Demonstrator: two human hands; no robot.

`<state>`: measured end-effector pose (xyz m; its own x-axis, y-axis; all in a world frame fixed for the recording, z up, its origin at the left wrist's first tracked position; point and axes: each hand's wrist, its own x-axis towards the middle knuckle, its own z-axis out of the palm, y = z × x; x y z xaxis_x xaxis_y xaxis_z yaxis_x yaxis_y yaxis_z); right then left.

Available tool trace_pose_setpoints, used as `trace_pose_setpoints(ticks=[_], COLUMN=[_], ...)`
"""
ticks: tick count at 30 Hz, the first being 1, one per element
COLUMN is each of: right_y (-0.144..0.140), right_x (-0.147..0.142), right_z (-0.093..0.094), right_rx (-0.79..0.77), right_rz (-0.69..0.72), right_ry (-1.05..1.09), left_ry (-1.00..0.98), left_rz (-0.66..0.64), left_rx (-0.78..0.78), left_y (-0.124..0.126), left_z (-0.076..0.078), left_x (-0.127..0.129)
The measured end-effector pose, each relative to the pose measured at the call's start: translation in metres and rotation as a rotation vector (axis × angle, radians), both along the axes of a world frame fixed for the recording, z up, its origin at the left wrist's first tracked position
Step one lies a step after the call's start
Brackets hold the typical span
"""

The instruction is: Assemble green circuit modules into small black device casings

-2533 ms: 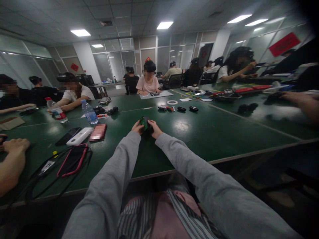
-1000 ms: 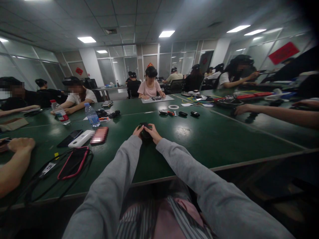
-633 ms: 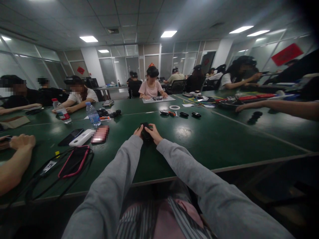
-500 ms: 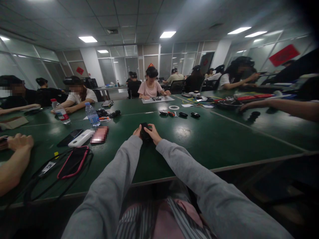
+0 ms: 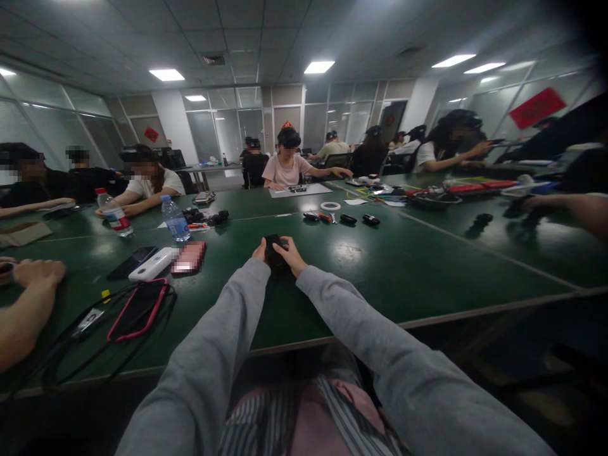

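a small black device [image 5: 273,251] is gripped between the fingers of the left hand [image 5: 259,251] and right hand [image 5: 291,254], just above the green table [image 5: 380,266]. gray sleeves [image 5: 332,304] are worn. a pink-edged phone [image 5: 137,307] and water bottle [image 5: 175,219] are seen to the left.

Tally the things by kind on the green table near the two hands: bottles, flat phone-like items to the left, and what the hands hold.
Water bottles: 2
Flat phone-like items: 4
Small black object held by left hand and right hand: 1
Total: 7
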<state>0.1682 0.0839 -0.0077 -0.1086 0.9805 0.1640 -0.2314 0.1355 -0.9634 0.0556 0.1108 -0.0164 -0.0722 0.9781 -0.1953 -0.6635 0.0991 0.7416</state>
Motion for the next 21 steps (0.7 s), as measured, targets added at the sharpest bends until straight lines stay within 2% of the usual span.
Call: trace_pose_setpoints(ticks=[12, 21], right_y=[0.000, 0.001], right_x=[0.001, 0.000], right_z=[0.001, -0.001], right_rx=[-0.014, -0.001], right_rz=[0.006, 0.013], right_ry=[-0.005, -0.008], left_ry=[0.023, 0.023], left_rz=[-0.002, 0.012], left_rx=[-0.019, -0.051], left_y=[-0.008, 0.006], left_z=[0.006, -0.004], left_x=[0.002, -0.002])
